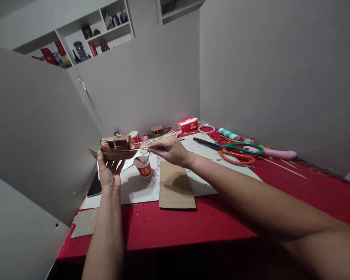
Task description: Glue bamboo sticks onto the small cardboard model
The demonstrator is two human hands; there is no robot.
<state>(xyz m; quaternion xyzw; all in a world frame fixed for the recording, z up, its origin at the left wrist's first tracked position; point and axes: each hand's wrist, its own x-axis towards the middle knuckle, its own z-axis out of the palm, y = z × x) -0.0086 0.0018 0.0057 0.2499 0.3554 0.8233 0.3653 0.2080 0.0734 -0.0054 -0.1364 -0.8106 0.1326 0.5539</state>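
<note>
A small brown model boat (115,144) with a cabin is held up above the table's left side. My left hand (108,171) grips its hull from below, thumb on the near side and fingers underneath. My right hand (172,151) pinches a thin wooden stick (140,149) that reaches left to the boat's near side; whether its tip touches is too small to tell. Below the stick stands a red and white paper cup (144,168) with brown stains at its rim and a blue stick in it.
A cardboard piece (175,190) lies on white sheets over the red tablecloth (192,225). Farther back are a second model boat (159,132), loose sticks and a red box (188,124). Large scissors (230,149), a pink-handled tool (277,153) and a bottle (229,134) lie right.
</note>
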